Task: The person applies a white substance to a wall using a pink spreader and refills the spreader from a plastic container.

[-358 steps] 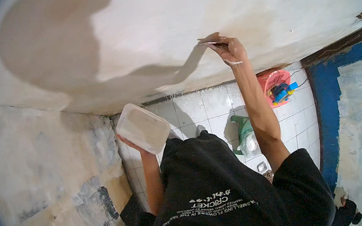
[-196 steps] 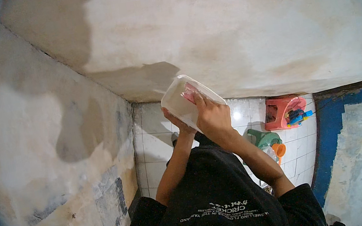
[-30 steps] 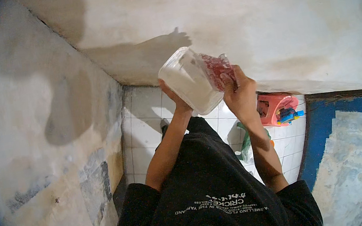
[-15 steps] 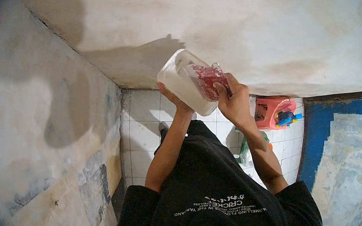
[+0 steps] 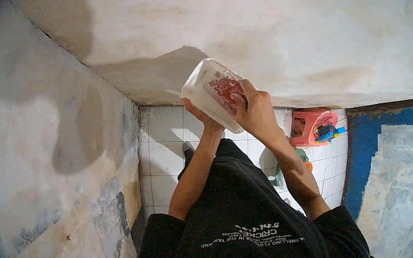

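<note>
A clear rectangular plastic tub (image 5: 195, 93) with whitish paste in it is held up in front of my body. My left hand (image 5: 205, 115) is wrapped round its near left side, the thumb along the rim. My right hand (image 5: 256, 107) grips a flat red scraper (image 5: 225, 93) smeared with white, thumb on its face. The scraper lies over the tub's opening, with its far end down inside; whether it touches the paste I cannot tell.
A stained, patchy wall (image 5: 282, 25) rises ahead, meeting another wall (image 5: 22, 158) at the left corner. On the white tiled floor (image 5: 162, 125) stands a red plastic stool (image 5: 303, 127) with a blue-handled item (image 5: 329, 134). A blue door (image 5: 361, 131) with a whitish patch is at right.
My right hand has moved left with the scraper, bringing it further over and into the tub. The tub and my left hand have hardly moved.
</note>
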Available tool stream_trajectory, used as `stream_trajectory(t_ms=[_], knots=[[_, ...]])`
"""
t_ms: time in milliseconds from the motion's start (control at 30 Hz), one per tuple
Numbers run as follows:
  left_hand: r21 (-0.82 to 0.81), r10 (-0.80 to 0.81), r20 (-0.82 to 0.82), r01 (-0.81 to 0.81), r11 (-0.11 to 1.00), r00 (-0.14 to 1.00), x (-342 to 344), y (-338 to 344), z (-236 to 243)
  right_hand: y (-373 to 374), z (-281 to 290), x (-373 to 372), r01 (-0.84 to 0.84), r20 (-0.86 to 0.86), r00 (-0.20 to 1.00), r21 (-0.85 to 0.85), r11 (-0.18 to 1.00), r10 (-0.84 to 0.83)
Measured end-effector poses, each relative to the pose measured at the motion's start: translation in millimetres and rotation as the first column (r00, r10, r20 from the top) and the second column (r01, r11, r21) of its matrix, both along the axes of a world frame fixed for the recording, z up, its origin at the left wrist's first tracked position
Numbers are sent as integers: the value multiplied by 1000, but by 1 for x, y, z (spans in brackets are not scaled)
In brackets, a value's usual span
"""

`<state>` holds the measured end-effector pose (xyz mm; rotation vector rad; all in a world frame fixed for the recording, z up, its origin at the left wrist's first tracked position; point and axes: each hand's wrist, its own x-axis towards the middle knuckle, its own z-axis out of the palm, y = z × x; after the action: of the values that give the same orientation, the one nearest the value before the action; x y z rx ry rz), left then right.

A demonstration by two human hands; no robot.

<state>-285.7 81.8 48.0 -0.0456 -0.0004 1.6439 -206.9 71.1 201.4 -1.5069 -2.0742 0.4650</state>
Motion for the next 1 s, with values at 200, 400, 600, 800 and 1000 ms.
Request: stream_trajectory(t_ms=[200,400,600,800,1000], knots=[[-218,76,-179,-115,969,981,-1,-1,4,13,11,7,16,22,1000,45,999,-17],[-80,-9,-10,8,997,1000,-2,-3,-4,3,3,-2,-35,-43,998,15,999,36],[-191,-34,-151,4,981,988,-17,-14,45,26,30,8,-56,51,997,77,996,52],[-233,-69,-195,22,972,978,-23,-19,56,37,19,12,-81,124,990,113,990,67],[-342,-123,-254,30,939,959,-26,-17,58,34,11,9,-37,113,993,115,993,24]])
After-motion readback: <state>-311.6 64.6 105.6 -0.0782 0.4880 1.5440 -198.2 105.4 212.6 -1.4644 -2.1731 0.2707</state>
